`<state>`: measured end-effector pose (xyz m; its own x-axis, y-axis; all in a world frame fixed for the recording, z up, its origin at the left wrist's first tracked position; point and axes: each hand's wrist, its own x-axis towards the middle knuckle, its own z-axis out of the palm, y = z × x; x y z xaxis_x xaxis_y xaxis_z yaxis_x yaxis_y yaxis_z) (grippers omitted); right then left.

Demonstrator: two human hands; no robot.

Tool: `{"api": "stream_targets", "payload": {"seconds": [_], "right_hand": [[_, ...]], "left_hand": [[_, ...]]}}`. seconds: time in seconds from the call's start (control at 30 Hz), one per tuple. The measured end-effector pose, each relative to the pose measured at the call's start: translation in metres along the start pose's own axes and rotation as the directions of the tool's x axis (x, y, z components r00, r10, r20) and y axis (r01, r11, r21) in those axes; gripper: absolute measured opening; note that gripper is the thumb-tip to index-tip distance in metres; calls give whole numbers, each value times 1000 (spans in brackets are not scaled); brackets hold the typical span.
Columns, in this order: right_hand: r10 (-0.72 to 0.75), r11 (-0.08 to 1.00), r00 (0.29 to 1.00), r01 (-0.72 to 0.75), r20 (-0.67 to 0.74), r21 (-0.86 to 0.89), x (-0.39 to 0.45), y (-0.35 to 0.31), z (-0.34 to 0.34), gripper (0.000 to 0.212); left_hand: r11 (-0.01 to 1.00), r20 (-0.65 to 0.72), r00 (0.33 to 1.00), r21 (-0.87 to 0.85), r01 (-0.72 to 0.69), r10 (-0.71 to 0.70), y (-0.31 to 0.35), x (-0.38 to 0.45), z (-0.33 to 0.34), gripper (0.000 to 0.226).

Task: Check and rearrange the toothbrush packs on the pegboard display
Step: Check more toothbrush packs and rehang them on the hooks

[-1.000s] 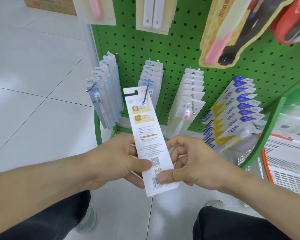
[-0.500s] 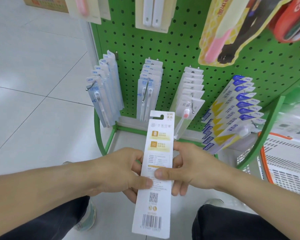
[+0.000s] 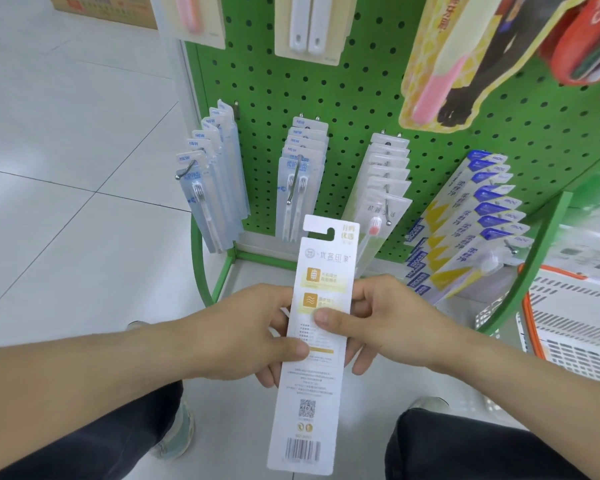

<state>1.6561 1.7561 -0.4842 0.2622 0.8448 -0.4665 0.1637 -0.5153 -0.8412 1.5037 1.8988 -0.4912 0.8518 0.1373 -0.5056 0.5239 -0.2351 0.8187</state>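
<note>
Both hands hold one toothbrush pack point(image 3: 314, 327) upright in front of the pegboard point(image 3: 361, 109), left hand point(image 3: 243, 337) and right hand point(image 3: 388, 323) pinching its middle. Its long axis runs near-to-far (hang hole at the far end), pointing toward the middle hook point(image 3: 293, 183), about equally near either hand.

Green pegboard point(image 3: 361, 109); four rows of toothbrush packs point(image 3: 302, 174) on hooks.
</note>
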Motion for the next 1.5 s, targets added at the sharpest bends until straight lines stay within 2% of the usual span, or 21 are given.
{"api": "stream_targets", "payload": {"seconds": [0.2, 0.3, 0.4, 0.5, 0.6, 0.67, 0.73, 0.8, 0.87, 0.97, 1.13, 1.23, 1.33, 1.5], "right_hand": [[-16, 999, 984, 24, -178, 46, 4, -6, -10, 25], [-25, 999, 987, 30, -161, 32, 4, -7, -11, 17], [-31, 999, 991, 35, -129, 25, 5, -6, -8, 15], [-49, 998, 993, 52, -110, 25, 5, -5, -5, 16], [-42, 999, 989, 44, -143, 14, 6, -5, -4, 17], [-45, 999, 980, 50, -192, 18, 8, -4, -5, 31], [-78, 997, 969, 74, -236, -24, 9, -2, -7, 64], [-139, 979, 959, 95, -247, -181, 7, -2, -9, 91], [-205, 933, 948, 114, -244, -342, 3, -5, -9, 98], [-284, 897, 924, 162, -254, -412, 2, -11, -11, 71], [-279, 950, 907, 213, -315, -228, 4, -12, -17, 29], [-297, 950, 916, 254, -269, -182, 3, -12, -17, 12], [-309, 946, 922, 274, -232, -171, 1, -11, -14, 12], [-313, 948, 902, 280, -297, -149, 2, -13, -7, 19]], "left_hand": [[995, -17, 999, 91, -33, 35, 1, 3, -4, 28], [987, -39, 998, 153, -50, 56, 3, 3, -4, 21], [980, -153, 983, 185, -68, 97, 3, 5, -3, 19], [985, -261, 955, 131, -109, 140, 5, 9, -6, 19], [988, -260, 954, 74, -137, 152, 7, 10, -9, 21], [988, -231, 962, 75, -135, 149, 8, 9, -9, 20], [988, -202, 969, 87, -124, 140, 8, 8, -8, 19], [985, -170, 976, 127, -115, 136, 7, 8, -6, 18], [977, -149, 979, 179, -114, 141, 6, 8, -4, 19], [966, -131, 978, 223, -131, 163, 8, 8, -4, 20], [930, -118, 978, 345, -124, 174, 9, 6, -4, 16], [936, -124, 972, 315, -155, 202, 12, 4, -4, 16], [939, -93, 978, 311, -148, 185, 15, 1, -5, 6], [915, -102, 978, 383, -130, 182, 9, 4, -4, 36]]}}
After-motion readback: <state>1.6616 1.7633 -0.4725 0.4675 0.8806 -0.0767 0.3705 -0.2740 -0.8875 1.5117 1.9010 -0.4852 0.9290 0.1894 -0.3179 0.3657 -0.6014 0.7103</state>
